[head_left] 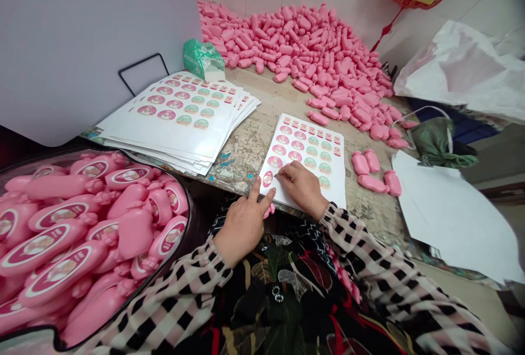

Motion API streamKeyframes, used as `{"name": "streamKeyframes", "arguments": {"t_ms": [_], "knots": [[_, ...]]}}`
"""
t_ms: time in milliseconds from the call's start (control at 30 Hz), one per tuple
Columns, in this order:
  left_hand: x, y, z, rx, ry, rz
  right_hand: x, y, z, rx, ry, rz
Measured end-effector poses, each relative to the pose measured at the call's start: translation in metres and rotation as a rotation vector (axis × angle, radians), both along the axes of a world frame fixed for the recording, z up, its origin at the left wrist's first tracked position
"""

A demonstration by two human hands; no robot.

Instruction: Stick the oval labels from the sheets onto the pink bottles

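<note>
A sheet of stickers [303, 159] lies on the table in front of me, printed with rows of pink and green ovals and small labels. At its near left corner my left hand [241, 221] has its index finger and thumb spread around a pink oval sticker [267, 179]. The end of a pink bottle [269, 210] pokes out beneath that thumb; the hand covers the rest. My right hand [302, 186] rests on the sheet, its fingertips pinched on a thin dark pointed tool [276, 176] whose tip is at the oval sticker. Most of the tool is hidden.
A tall pile of pink bottles [311, 43] leans against the wall. Several more bottles [372, 169] lie right of the sheet. Stacked sticker sheets [164, 136] and a green packet [200, 58] are at left. Labelled bottles fill a bag [189, 202]. White paper [447, 213] lies at right.
</note>
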State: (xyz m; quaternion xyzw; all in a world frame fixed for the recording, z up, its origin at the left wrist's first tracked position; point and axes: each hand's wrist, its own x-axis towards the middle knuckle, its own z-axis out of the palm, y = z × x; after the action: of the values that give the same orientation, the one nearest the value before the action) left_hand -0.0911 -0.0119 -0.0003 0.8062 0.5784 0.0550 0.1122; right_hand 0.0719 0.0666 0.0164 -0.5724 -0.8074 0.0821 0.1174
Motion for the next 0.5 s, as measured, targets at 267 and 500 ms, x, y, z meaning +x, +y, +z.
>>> {"name": "streamKeyframes", "arguments": {"t_ms": [267,500], "knots": [[0.000,0.001,0.000,0.011,-0.023,-0.019,0.000,-0.004,-0.004,-0.045,0.087,-0.007],[0.003,0.002,-0.002,-0.001,0.015,-0.015,-0.005,-0.014,-0.014,-0.037,0.209,-0.093]]}}
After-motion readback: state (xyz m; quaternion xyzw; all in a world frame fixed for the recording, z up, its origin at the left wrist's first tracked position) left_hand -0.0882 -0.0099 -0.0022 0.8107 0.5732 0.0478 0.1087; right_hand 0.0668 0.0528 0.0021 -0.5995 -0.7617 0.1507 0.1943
